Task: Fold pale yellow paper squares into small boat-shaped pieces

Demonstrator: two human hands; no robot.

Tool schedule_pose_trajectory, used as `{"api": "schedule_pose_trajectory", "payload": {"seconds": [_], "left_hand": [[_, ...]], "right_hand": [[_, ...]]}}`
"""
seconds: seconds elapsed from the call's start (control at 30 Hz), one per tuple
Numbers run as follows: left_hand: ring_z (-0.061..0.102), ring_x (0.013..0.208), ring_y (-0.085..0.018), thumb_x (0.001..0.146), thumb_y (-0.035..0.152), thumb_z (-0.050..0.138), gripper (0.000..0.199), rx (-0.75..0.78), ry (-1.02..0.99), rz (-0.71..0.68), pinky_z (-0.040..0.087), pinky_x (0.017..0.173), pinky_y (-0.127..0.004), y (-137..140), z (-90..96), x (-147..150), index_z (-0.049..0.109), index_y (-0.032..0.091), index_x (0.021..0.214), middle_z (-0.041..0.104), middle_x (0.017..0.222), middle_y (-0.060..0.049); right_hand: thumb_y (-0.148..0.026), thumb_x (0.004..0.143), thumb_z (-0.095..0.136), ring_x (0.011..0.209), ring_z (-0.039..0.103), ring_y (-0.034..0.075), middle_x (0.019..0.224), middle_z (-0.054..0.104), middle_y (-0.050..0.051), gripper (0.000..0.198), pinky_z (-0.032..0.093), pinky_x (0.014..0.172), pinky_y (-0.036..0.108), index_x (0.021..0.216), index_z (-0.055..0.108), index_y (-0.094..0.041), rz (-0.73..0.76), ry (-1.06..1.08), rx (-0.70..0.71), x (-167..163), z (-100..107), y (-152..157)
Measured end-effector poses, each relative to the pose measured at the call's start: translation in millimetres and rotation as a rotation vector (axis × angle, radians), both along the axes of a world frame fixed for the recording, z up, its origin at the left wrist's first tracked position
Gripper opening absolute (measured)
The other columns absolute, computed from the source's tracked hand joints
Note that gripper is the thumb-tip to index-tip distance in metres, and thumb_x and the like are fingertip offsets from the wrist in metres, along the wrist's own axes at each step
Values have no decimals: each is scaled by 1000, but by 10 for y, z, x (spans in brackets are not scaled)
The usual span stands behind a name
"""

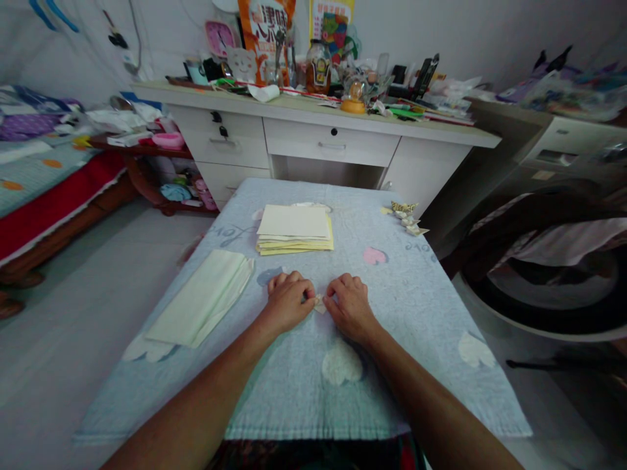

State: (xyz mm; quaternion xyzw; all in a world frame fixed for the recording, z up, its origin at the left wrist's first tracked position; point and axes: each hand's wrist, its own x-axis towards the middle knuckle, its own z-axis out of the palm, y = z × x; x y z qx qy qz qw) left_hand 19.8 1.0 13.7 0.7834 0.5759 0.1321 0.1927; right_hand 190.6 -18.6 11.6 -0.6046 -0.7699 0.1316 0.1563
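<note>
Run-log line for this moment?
left hand: pinches small pale folded paper; right hand: pinches its other side; left: pale-green oblong paper stack; beyond: cream-and-yellow rectangular paper stack; surface: blue heart-patterned cloth

Cloth [406,313], matt and napped, covers the surface [421,378] under matt folded paper [320,305]; from there, a smooth, matt paper stack [294,222] lies at 11 o'clock, a smooth drawer [304,138] and glossy plastic pouch [262,39] toward 12.
</note>
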Motion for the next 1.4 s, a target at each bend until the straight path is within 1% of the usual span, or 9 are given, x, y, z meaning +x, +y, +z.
{"api": "schedule_pose_trajectory", "payload": {"seconds": [0.13, 0.27, 0.33, 0.5, 0.6, 0.73, 0.93, 1.13, 1.4], "left_hand": [[49, 96, -23, 79, 35, 60, 11, 10, -46, -12, 30, 93, -43, -13, 5, -21, 65, 25, 80, 59, 91, -1], [49, 96, -22, 79, 35, 59, 11, -38, -108, -40, 29, 95, -43, -2, 24, -68, 67, 28, 82, 59, 90, 1], [49, 97, -22, 78, 31, 58, 11, -74, -119, -64, 29, 96, -42, 8, 40, -96, 68, 28, 83, 59, 90, 1], [50, 100, -22, 74, 22, 57, 15, -100, -102, -93, 28, 100, -42, 14, 68, -133, 68, 27, 82, 58, 90, 1], [50, 100, -22, 72, 26, 61, 11, -95, -109, -86, 28, 99, -42, 4, 74, -127, 69, 26, 80, 59, 91, 1], [50, 98, -22, 75, 32, 62, 10, -90, -113, -53, 28, 98, -43, -6, 68, -107, 70, 26, 76, 61, 89, 1], [50, 97, -22, 76, 28, 59, 11, -52, -96, -47, 28, 96, -43, 3, 26, -66, 68, 25, 71, 61, 86, 1], [50, 97, -23, 76, 27, 58, 12, -47, -53, -34, 29, 94, -43, -2, 39, -28, 67, 24, 69, 61, 87, 0], [50, 96, -24, 75, 27, 59, 11, -32, -17, 25, 29, 93, -45, -13, 26, -8, 66, 24, 67, 62, 87, 0]], "right_hand": [[-29, 85, 60, 97, 42, 22, 102, 52, 5, 22, 29, 84, 34, 106, 60, -24, 69, 66, 34, 7, 7, -8], [-25, 86, 59, 96, 42, 21, 100, 52, 5, 13, 29, 83, 33, 98, 64, -24, 123, 93, 16, 1, 13, 6], [-24, 85, 60, 96, 42, 20, 98, 53, 4, 10, 29, 83, 33, 95, 65, -23, 130, 101, 14, 1, 10, 12], [-24, 85, 62, 94, 43, 20, 97, 54, 4, 8, 28, 83, 33, 92, 65, -22, 127, 103, 13, 6, -2, 26], [-25, 85, 61, 94, 43, 20, 96, 54, 3, 7, 28, 83, 33, 90, 66, -22, 123, 103, -10, 4, 8, 32], [-25, 86, 61, 94, 43, 20, 95, 55, 4, 7, 28, 83, 33, 89, 66, -22, 113, 102, -29, -7, 29, 31], [-26, 85, 61, 94, 43, 20, 95, 55, 4, 8, 28, 83, 33, 89, 66, -22, 103, 93, -32, -17, 7, 37], [-36, 89, 57, 92, 43, 19, 92, 55, 4, 18, 28, 81, 33, 86, 65, -20, 84, 73, -15, -42, -19, 48], [-34, 86, 61, 93, 44, 21, 93, 55, 4, 14, 27, 81, 33, 85, 62, -21, 36, 17, -17, -93, -5, 37]]}}
